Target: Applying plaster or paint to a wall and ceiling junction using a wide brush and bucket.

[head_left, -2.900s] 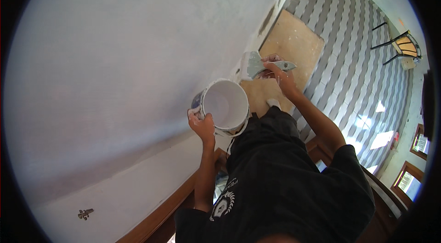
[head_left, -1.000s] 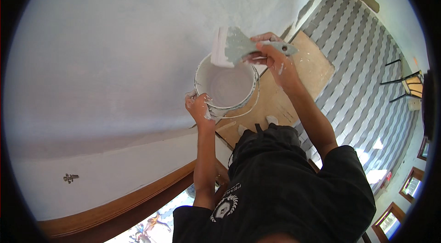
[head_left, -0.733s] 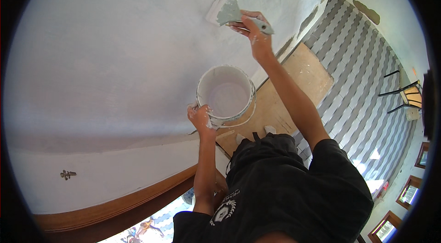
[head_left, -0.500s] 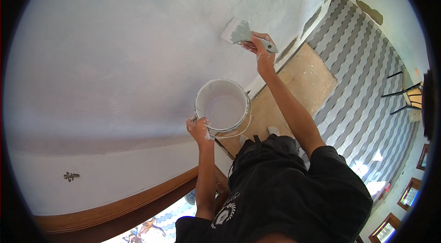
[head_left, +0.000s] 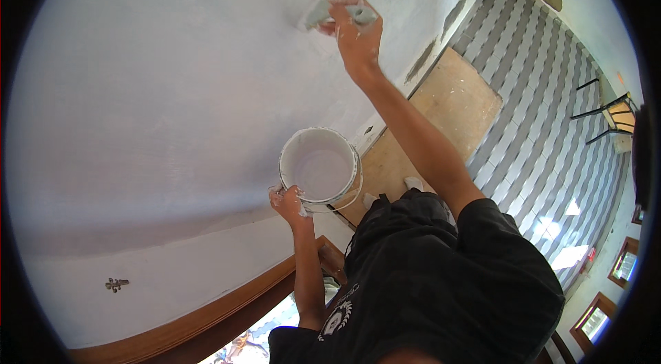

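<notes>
My left hand (head_left: 289, 201) grips the rim of a white bucket (head_left: 320, 170) smeared with white paste and holds it close to the wall at chest height. My right hand (head_left: 357, 32) is raised with the arm stretched out, shut on the handle of a wide putty knife (head_left: 318, 12). The blade lies flat against the white wall (head_left: 172, 89), above and a little right of the bucket.
The floor (head_left: 551, 157) below has grey and white wavy stripes, with a brown board (head_left: 447, 109) lying by the wall's base. A black-legged stool (head_left: 613, 113) stands at the right. Wooden trim (head_left: 206, 316) runs at lower left, near a small metal wall fitting (head_left: 116, 285).
My right hand took the putty knife from the bucket's rim up to the wall, then slid it higher and leftward. The bucket has stayed in my left hand.
</notes>
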The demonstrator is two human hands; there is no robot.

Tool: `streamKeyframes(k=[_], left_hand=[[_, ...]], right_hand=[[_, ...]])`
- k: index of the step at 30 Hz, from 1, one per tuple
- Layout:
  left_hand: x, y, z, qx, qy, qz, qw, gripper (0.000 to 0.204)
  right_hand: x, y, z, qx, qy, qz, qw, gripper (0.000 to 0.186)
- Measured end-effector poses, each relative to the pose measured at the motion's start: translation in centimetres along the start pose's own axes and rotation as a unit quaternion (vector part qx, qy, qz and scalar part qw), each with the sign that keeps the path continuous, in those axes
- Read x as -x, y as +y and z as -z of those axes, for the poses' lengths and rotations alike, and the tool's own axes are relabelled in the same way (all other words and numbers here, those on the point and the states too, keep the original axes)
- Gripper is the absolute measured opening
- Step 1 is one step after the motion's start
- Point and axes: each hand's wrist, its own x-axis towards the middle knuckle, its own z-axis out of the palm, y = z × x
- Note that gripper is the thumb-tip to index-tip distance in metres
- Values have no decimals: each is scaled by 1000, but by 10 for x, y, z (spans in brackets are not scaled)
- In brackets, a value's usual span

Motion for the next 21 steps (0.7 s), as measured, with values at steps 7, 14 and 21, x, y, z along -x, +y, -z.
streamKeyframes(k=[7,14,21], left_hand=[[2,0,-6,-13,-22,13,1000,33],[3,-11,-8,-30,-6,5,1000,32],[-4,-23,-11,-47,-9,0,999,34]], right_hand=[[-30,-25,2,-213,-87,42,972,13],[4,80,64,-207,-12,4,978,15],[45,169,171,-129,98,-148,976,17]])
